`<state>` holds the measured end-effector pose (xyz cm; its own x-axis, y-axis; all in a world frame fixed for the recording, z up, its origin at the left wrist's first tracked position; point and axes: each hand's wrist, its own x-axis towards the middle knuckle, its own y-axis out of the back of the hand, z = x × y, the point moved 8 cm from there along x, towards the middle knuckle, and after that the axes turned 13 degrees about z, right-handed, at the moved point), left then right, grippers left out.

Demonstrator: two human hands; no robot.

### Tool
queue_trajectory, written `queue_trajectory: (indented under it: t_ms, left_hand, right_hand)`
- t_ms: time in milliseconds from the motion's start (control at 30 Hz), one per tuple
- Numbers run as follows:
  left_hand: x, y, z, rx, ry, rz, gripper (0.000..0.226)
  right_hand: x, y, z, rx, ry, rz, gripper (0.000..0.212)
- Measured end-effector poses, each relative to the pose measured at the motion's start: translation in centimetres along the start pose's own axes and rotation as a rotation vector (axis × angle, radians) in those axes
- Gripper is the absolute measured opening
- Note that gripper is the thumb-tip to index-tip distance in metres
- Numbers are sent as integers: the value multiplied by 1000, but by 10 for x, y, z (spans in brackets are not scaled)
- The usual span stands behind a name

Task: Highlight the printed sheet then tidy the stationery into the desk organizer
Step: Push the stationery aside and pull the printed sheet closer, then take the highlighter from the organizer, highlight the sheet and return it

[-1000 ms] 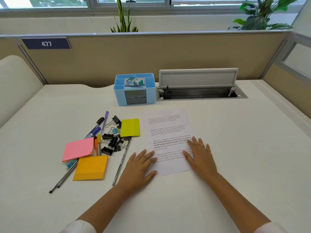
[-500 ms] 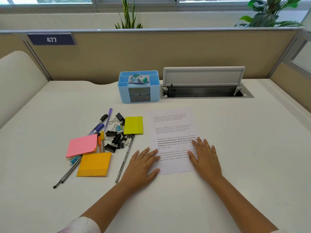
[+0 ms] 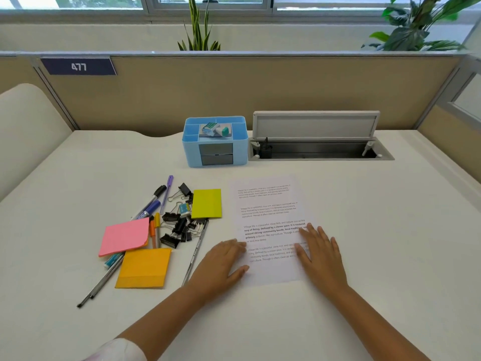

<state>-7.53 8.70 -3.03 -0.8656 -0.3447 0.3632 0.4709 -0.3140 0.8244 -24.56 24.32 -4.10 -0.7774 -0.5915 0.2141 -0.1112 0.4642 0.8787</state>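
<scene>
White printed sheet [image 3: 270, 230]: thin paper lying flat on the pale tabletop [image 3: 390, 230], in front of the light-blue plastic desk organizer [image 3: 214, 142].
Left hand [image 3: 221, 267]: I see it palm down, fingers straight and slightly spread, tips on the sheet's left edge.
Right hand [image 3: 321, 254]: flat on the sheet's right side, fingers spread.
Handling: light, limp, likely to slide; I judge it best pinned flat while marking.
Pens [image 3: 156, 204]: heaped left beside the black binder clips [image 3: 179, 225]; which one is a highlighter, I can't tell.
</scene>
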Motion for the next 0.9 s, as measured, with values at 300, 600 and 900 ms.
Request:
queue_trajectory:
  t_ms: [300, 600, 900]
  left_hand:
    - [72, 63, -36, 22, -127, 114, 45]
    - [169, 135, -128, 52, 170, 345, 49]
    - [244, 148, -191, 134, 273, 392, 65]
  right_hand:
    - [62, 26, -42, 384, -125, 181, 24]
    - [199, 5, -141, 613, 32, 160, 5]
    - [294, -30, -208, 550, 20, 68, 47]
